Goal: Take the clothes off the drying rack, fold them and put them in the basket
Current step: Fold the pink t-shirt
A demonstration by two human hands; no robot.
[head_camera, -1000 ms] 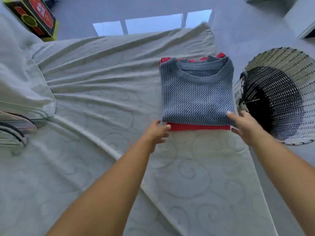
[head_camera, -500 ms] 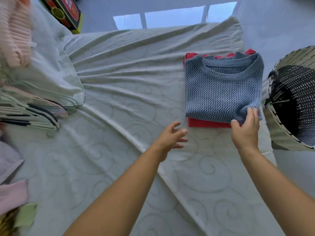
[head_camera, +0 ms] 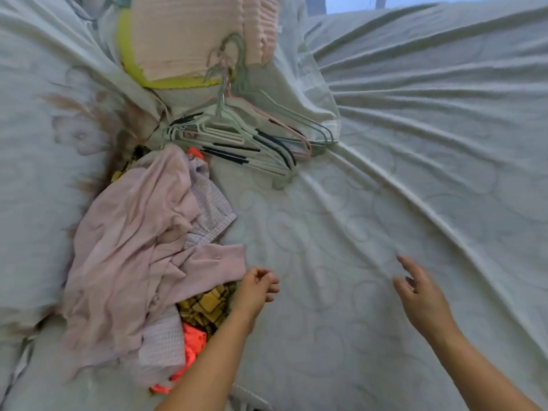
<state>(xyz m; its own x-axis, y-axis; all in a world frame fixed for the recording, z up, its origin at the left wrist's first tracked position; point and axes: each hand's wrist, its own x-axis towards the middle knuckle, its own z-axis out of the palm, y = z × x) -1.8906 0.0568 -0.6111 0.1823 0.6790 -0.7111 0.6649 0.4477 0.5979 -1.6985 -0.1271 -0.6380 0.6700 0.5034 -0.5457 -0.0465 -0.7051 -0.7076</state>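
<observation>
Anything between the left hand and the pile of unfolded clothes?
Nothing visible. The left hand hovers over the sheet, empty, right beside the pile and next to its pink top layer. The hangers lie beyond the pile, off that path.

No legible text, label, brand or number on anything in view.

A home bedroom. A wide bed [head_camera: 385,173] under a pale swirl-patterned sheet carries crumpled pastel laundry [head_camera: 133,247]. Plastic clothes hangers [head_camera: 237,137] lie heaped beside it.
</observation>
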